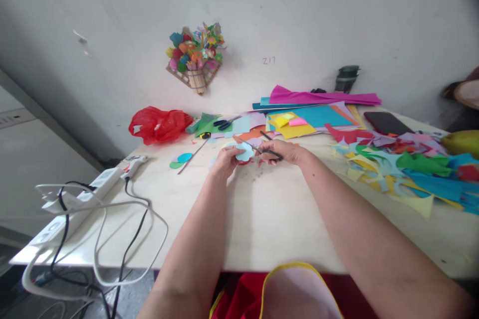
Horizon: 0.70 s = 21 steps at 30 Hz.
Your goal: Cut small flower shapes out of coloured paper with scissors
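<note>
My left hand (pixel 225 160) is closed on a light blue paper flower (pixel 245 152) with a scalloped edge, pinched between thumb and fingers. A bit of red shows beneath the flower. My right hand (pixel 279 152) grips a pair of scissors (pixel 272 153) by the dark handles. The blades point left, toward the flower, and look parted; whether they touch the paper I cannot tell. Behind my hands lie scraps of orange paper (pixel 255 133) and lilac paper. Left of my left hand rest a blue paper circle (pixel 184 158) and a green one partly under it.
A power strip (pixel 101 184) with tangled cables lines the left edge. Behind are a red plastic bag (pixel 159 124), second scissors (pixel 225 123), coloured sheets (pixel 318 117) and a magenta roll (pixel 322 96). A phone (pixel 389 123) and many paper scraps (pixel 396 167) lie right.
</note>
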Motion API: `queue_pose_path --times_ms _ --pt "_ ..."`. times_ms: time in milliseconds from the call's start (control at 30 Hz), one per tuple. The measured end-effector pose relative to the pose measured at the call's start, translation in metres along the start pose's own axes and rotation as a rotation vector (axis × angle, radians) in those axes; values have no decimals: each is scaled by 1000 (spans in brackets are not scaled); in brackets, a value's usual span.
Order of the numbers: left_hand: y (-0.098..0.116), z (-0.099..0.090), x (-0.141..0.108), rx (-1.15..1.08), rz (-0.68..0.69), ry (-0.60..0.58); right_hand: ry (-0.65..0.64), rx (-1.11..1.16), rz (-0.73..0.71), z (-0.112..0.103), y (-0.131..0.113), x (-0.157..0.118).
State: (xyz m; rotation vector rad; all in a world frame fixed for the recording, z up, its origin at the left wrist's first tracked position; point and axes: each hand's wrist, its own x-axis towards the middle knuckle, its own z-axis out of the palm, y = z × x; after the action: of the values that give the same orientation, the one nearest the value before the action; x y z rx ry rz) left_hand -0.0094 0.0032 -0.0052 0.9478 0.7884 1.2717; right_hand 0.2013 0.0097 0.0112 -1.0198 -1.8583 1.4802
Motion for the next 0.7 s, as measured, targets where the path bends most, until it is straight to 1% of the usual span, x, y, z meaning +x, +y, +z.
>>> queue_pose_path --times_ms 300,467,700 --pt "1 1 0 -8 -7 11 0 -4 -14 2 -1 0" --pt "2 6 -1 -21 -20 50 -1 14 -17 6 -4 0" --pt "1 11 -1 -43 4 132 49 23 -18 12 -8 -2"
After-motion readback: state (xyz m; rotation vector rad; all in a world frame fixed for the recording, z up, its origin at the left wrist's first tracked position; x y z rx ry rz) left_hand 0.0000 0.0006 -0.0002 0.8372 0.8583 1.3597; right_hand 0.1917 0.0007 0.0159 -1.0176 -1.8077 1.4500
